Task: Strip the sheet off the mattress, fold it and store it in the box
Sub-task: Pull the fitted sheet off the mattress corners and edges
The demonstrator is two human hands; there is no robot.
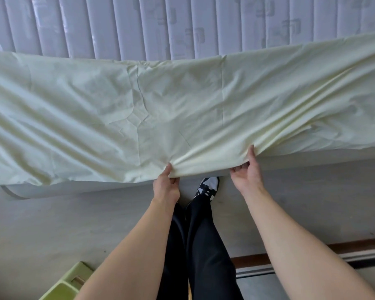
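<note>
A pale yellow sheet [160, 113] lies as a wide band across the near part of a grey quilted mattress [139, 24], whose far part is bare. My left hand [166, 187] pinches the sheet's near edge at the mattress side. My right hand [248, 172] grips the same edge a little to the right, thumb on top of the cloth, fingers curled under it. Folds of cloth run from both hands out to the right. A light green box [63, 286] stands on the floor at the bottom left, only partly in view.
I stand close to the mattress side, with my legs in black trousers and one black and white shoe [208, 187] at its foot. The floor is grey. A dark wooden threshold with a metal rail [312, 258] runs along the lower right.
</note>
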